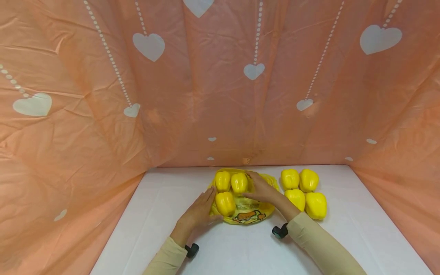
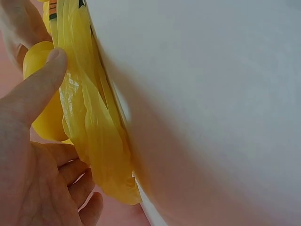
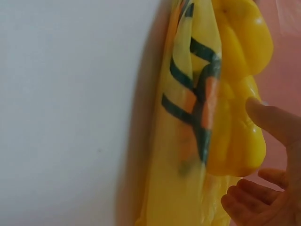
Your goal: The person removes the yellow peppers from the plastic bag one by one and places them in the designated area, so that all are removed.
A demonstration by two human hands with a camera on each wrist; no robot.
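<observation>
Three yellow bell peppers lie on a yellow plastic bag [image 1: 247,204] with a printed picture: a back left pepper [image 1: 222,181], a back right pepper [image 1: 239,183] and a front pepper [image 1: 225,204]. My left hand [image 1: 200,210] rests along the bag's left side, fingers extended beside the peppers. In the left wrist view its thumb [image 2: 49,77] lies over the bag's edge. My right hand [image 1: 260,188] reaches over the bag from the right, fingers spread beside the back right pepper. In the right wrist view its thumb [image 3: 270,117] appears to touch a pepper [image 3: 237,136].
To the right of the bag, several more yellow bell peppers [image 1: 316,205] stand grouped on the white table [image 1: 165,198]. Pink-orange sheeting [image 1: 206,95] with white hearts hangs behind the table and along both sides. Black wrist cameras [image 1: 280,231] sit on both wrists.
</observation>
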